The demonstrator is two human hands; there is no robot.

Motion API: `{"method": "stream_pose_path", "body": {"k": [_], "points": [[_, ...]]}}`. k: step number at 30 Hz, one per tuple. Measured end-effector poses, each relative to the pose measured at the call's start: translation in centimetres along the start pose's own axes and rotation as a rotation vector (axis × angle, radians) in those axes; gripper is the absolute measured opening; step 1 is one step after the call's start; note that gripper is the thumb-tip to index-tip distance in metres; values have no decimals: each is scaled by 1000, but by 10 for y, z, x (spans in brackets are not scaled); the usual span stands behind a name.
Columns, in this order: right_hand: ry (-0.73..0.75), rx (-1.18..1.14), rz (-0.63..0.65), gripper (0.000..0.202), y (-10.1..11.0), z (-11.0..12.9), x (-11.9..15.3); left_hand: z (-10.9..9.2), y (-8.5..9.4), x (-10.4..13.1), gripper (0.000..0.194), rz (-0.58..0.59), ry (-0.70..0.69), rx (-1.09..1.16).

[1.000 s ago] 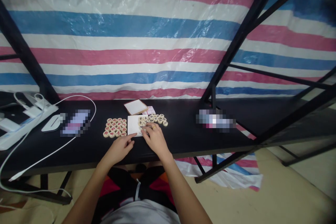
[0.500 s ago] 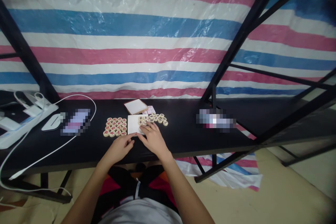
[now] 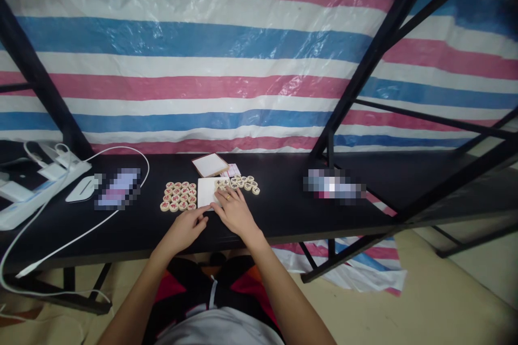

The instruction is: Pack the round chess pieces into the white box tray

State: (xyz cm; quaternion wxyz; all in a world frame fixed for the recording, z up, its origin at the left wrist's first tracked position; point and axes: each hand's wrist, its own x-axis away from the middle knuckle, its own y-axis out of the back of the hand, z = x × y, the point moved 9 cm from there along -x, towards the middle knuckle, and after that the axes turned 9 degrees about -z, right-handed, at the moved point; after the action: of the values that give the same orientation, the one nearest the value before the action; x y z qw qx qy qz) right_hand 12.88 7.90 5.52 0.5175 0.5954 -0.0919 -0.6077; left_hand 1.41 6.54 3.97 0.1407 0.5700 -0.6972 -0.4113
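Surface (image 3: 283,210): black, carrying everything in front of you.
Your right hand (image 3: 236,210): this is what changed. A second ago its fingers were bent over the tray; now it lies flatter, fingers outstretched, thumb reaching to the left index tip. Judged as working the pieces beneath by touch; whether it grips one, cannot tell.
Your left hand (image 3: 185,226): hardly moved; loosely curled, nothing seen in it, index at the tray's near edge.
Tray (image 3: 205,191): white, left part bare, between red pieces and loose pieces.
Lid (image 3: 210,165): white face, brown edge, behind the tray.
Red pieces (image 3: 175,199): round, cream, red characters, four rows of four, just left of the tray.
Loose pieces (image 3: 242,184): dark characters, irregular cluster on the right.
Tray pieces (image 3: 218,183): dark characters, far right part of the tray; any others hidden by your right hand.
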Motion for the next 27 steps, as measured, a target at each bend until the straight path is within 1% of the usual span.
{"method": "stream_pose_path", "body": {"k": [5, 11, 16, 19, 22, 25, 27], "points": [[-24, 10, -17, 39, 2, -2, 0, 2, 0, 0, 42, -5, 5, -9], [-30, 37, -109, 30, 19, 0, -1, 1, 0, 0, 41, -7, 5, 2], [-17, 39, -105, 28, 22, 3, 1, 0, 1, 0, 41, -13, -7, -2], [-36, 46, -123, 28, 23, 1, 1, 1, 0, 0, 41, -17, -12, -4], [-144, 84, -185, 27, 32, -17, 4, 3, 0, 0, 40, -21, -9, -17], [-310, 177, -237, 30, 44, -51, 14, 4, 0, 0, 40, -24, -8, -28], [-396, 248, -227, 33, 48, -73, 22, 4, 0, 1, 40, -19, -7, -31]]}}
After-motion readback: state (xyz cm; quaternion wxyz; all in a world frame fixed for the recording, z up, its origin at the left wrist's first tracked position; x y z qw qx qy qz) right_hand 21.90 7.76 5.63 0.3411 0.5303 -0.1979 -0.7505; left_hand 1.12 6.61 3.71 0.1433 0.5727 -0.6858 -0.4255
